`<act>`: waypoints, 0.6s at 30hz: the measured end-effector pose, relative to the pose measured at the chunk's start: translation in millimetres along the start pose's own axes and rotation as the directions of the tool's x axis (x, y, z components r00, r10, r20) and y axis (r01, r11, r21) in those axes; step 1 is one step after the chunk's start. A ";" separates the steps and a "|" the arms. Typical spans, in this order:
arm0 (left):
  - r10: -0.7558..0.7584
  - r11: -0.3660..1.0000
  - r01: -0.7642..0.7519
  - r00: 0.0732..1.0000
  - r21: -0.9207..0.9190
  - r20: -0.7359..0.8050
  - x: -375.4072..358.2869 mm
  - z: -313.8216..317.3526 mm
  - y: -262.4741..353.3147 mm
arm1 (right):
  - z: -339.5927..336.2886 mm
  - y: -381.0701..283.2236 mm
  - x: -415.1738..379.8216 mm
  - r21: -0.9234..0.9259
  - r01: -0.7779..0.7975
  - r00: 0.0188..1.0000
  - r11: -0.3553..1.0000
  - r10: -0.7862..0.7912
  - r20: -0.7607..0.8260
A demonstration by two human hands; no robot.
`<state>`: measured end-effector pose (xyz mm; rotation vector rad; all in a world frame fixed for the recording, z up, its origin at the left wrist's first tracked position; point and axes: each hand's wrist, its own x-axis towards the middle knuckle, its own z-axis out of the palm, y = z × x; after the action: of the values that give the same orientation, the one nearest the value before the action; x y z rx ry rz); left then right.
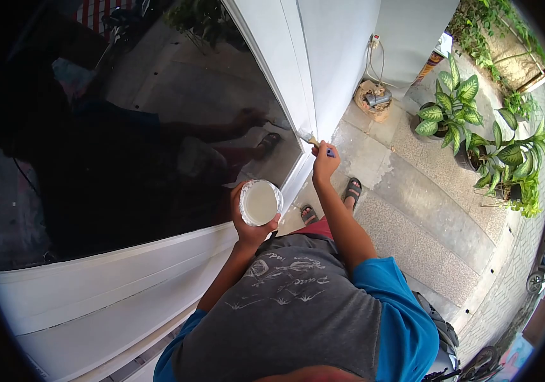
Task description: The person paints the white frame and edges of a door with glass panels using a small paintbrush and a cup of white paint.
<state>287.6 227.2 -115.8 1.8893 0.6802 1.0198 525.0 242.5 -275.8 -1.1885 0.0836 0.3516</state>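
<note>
My left hand is wrapped round a small tub of white paint, held upright with its open top facing me. White smears cover the tub's rim. In my right hand is a paintbrush with a purple-blue handle, gripped between the fingers. Its bristles rest at the lower part of the white frame, beside the dark glass pane. The glass reflects my arm and the brush.
On the paved floor, potted leafy plants stand to the right. A round container with grey items sits by the wall, below a socket with a cable. My sandalled feet are below my right arm. Motorbikes line the far right.
</note>
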 end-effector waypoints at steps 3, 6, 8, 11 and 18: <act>0.006 1.000 -0.006 1.000 -0.009 0.002 -1.1 1.6 -0.6 | 25.9 -43.8 -6.1 0.035 0.034 0.998 0.999 -0.036 0.053; -0.007 1.000 0.007 1.000 0.006 0.010 0.1 2.0 1.6 | 65.2 -153.2 -37.6 0.195 0.056 0.982 0.979 -0.089 0.166; -0.002 0.998 0.001 1.000 -0.055 -0.016 -0.6 2.4 1.7 | 80.7 -193.0 -45.0 0.314 0.057 0.970 0.948 -0.127 0.206; -0.022 0.999 0.022 1.000 -0.026 0.010 -0.2 1.0 5.1 | 82.6 -187.3 -39.7 0.433 0.060 0.955 0.899 -0.179 0.238; -0.008 0.998 0.006 1.000 -0.064 -0.027 0.9 0.7 3.6 | 3.9 -11.2 -2.5 0.153 0.001 0.995 0.988 -0.015 0.095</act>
<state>288.9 225.8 -112.5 1.8197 0.6619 1.0523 525.7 241.8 -263.7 -1.0186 0.0218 0.3879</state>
